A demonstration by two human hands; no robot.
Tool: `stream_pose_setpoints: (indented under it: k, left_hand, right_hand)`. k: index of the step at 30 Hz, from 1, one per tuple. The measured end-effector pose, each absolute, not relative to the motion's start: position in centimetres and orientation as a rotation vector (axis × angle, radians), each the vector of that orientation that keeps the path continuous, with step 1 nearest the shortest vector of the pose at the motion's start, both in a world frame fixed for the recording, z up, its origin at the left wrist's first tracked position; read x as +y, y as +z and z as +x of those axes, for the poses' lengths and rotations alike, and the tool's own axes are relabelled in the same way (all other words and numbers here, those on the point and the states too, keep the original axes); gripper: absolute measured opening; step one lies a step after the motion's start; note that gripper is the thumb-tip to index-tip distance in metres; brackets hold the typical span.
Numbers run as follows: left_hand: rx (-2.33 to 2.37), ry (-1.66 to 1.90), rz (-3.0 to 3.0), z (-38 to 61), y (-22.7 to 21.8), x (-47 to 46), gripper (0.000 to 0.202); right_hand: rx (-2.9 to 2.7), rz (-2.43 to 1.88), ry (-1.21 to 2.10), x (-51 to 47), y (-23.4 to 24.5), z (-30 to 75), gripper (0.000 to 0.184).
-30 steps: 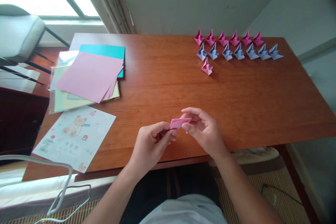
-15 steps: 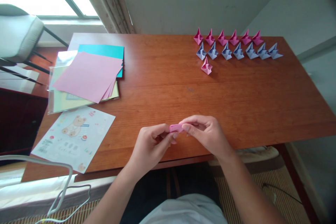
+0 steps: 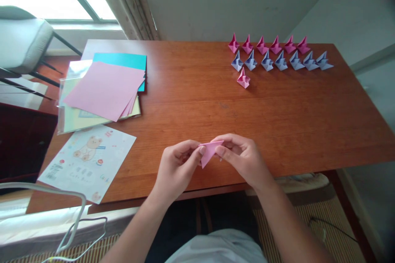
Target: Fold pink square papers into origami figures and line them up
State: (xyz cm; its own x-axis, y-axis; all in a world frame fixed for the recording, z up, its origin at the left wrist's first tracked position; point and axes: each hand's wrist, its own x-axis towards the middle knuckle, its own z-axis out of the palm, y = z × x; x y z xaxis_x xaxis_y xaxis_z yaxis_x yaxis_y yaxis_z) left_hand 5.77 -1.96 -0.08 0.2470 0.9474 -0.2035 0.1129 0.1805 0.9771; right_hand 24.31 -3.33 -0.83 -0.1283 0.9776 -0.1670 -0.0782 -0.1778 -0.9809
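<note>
The left hand (image 3: 177, 165) has its grip clamped on the folded pink paper (image 3: 210, 151), thumb pressing the near face at one end; the right hand (image 3: 243, 157) pinches the other end between thumb and fingers, so neither grip stands open. The paper is held over the near part of the worktop (image 3: 173, 102), a flat, pointed shape with one tip toward the person. Folding looks partway along: this piece lacks the raised points of the light pink figure (image 3: 243, 79) beyond the hands. Past that, seven lavender figures (image 3: 281, 62) and six deep pink figures (image 3: 275, 46) stand in rows, seemingly complete. To the left, flat pink sheets (image 3: 108, 88) lie apparently unfolded, near a bear-printed sheet (image 3: 89, 164).
</note>
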Motion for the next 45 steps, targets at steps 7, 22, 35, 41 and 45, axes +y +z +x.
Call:
stream_pose_setpoints:
  k: [7,22,35,41,45]
  left_hand:
    - [1.218,0.920,1.029,6.8,0.0,-2.1,0.025]
    - [1.423,0.969,2.023,6.9,-1.6,-3.2,0.028]
    - [1.364,0.805,2.153,6.7,-0.8,-3.7,0.048]
    - [1.351,0.913,1.837,6.7,-0.5,-3.5,0.040]
    - [1.246,0.897,1.531,6.3,-0.2,-3.0,0.040]
  right_hand:
    - [-1.116,-1.167,1.444,-3.5,-1.4,23.3,0.022]
    - [-1.383,-1.442,1.001,-3.7,-1.4,22.1,0.023]
    - [-1.683,-1.403,0.611,-4.0,-0.5,22.1,0.025]
    - [-1.709,-1.309,0.667,-4.1,-0.3,22.4,0.033]
    - [-1.666,-1.282,0.722,-4.1,-0.3,22.9,0.028]
